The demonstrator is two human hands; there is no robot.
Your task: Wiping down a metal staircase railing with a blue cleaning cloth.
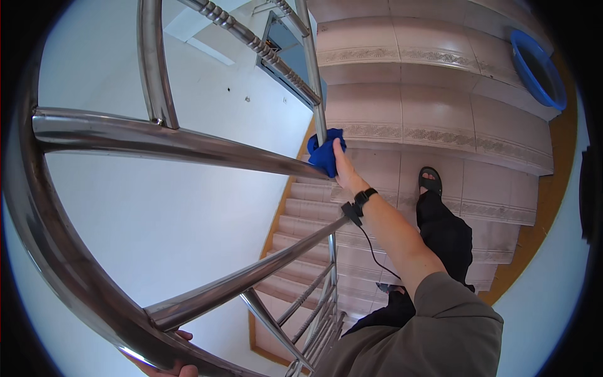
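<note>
With my right hand point(345, 167) I hold a bunched blue cloth point(325, 153) against a stainless steel baluster post. It sits where the post meets the end of a thick horizontal steel tube point(212, 150). At the lower left, my left hand point(186, 371) grips the curved steel handrail point(89, 287) from beneath; the rail hides most of that hand. A black watch-like band point(363, 195) is on my right wrist, with a small black device point(351, 213) and a cable beside it.
Pinkish tiled steps point(433, 106) with patterned edges rise ahead, and a lower flight point(304, 226) descends beyond the railing. A blue plastic basin point(539, 70) stands on a step at the upper right. My sandaled foot point(429, 180) rests on a stair. Lower balusters point(308, 292) run beside me.
</note>
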